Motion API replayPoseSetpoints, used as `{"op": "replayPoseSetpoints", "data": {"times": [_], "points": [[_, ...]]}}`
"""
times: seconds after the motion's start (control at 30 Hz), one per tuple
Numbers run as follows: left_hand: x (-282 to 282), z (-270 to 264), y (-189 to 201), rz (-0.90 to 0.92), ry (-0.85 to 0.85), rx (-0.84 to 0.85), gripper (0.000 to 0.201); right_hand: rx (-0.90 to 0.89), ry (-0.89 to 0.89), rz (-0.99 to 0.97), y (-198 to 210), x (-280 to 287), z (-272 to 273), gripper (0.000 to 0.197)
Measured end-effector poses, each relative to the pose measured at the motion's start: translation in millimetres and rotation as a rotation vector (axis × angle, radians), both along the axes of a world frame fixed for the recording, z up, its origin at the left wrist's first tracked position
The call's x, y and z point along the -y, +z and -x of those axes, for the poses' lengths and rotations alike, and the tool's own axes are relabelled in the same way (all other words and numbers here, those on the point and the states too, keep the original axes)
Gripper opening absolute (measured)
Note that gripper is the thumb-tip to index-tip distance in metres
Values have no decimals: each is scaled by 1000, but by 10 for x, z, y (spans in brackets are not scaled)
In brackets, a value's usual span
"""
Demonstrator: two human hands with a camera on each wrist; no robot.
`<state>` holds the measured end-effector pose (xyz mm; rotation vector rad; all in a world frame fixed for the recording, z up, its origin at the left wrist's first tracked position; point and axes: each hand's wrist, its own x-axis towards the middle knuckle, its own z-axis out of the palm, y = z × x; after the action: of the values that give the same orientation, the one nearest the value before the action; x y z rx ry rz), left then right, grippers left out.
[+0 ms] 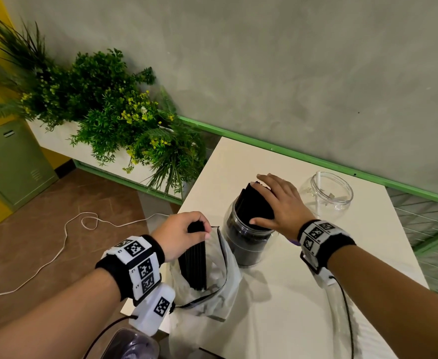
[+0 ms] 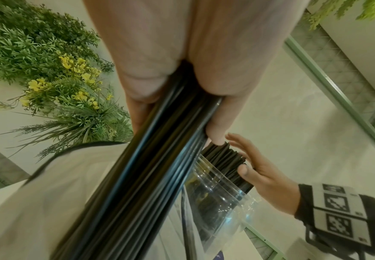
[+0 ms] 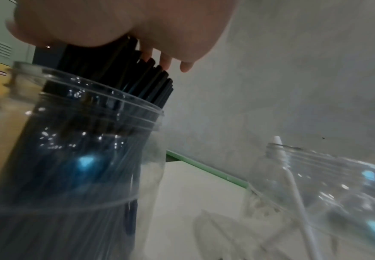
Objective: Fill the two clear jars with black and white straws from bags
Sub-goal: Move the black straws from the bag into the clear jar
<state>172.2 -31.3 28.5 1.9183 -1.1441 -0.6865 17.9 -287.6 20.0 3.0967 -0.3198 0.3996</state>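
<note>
My left hand [image 1: 186,235] grips the top of a bundle of black straws [image 1: 194,265] that stands half inside a clear plastic bag [image 1: 221,286] at the table's near left. The same bundle [image 2: 141,176] runs between my fingers in the left wrist view. Just right of it a clear jar [image 1: 247,239] stands packed with black straws [image 1: 258,203]. My right hand [image 1: 277,200] lies flat on their tops with straight fingers. A second clear jar [image 1: 326,190] farther right holds one white straw [image 1: 318,177].
The white table [image 1: 303,281] ends close behind the jars at a green rail [image 1: 316,158] along a grey wall. Plants [image 1: 114,112] stand beyond the left edge. A white cable [image 1: 65,242] trails on the brown floor. Wrist cables hang near the front edge.
</note>
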Motion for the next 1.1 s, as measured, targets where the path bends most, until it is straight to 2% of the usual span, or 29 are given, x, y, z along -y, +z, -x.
{"op": "replayPoseSetpoints", "data": {"times": [0.13, 0.2, 0.23, 0.3, 0.37, 0.43, 0.53, 0.7, 0.83, 0.97, 1.1], "points": [[-1, -20, -12, -5, 2, 5, 9, -89, -48, 20, 138, -42, -376, 84], [-1, -30, -20, -15, 7, 14, 10, -186, -97, -88, 134, -54, -478, 72], [-1, -32, -21, -17, 10, 21, 10, -169, -107, -153, 125, -58, -495, 62], [1, -28, -19, -12, 6, 28, 9, 2, -105, -245, 118, -54, -485, 44], [6, -28, -17, -7, -3, 29, 6, 130, -107, -279, 134, -24, -472, 37], [10, -33, -21, -10, -2, 34, 5, 61, -90, -263, 130, 3, -474, 36], [15, -38, -26, -20, 2, 38, 6, -65, -55, -230, 103, 16, -468, 42], [9, -45, -28, -25, -2, 40, 6, 104, -26, -224, 246, -56, -416, 51], [6, -54, -35, -18, 7, 31, 6, 165, 64, -178, 226, -60, -81, 52], [15, -48, -34, -6, 6, 27, 5, 45, 120, -2, 91, -39, 46, 62], [30, -54, -56, -8, -9, 15, 10, -33, 77, 32, 82, -104, -291, 66]]}}
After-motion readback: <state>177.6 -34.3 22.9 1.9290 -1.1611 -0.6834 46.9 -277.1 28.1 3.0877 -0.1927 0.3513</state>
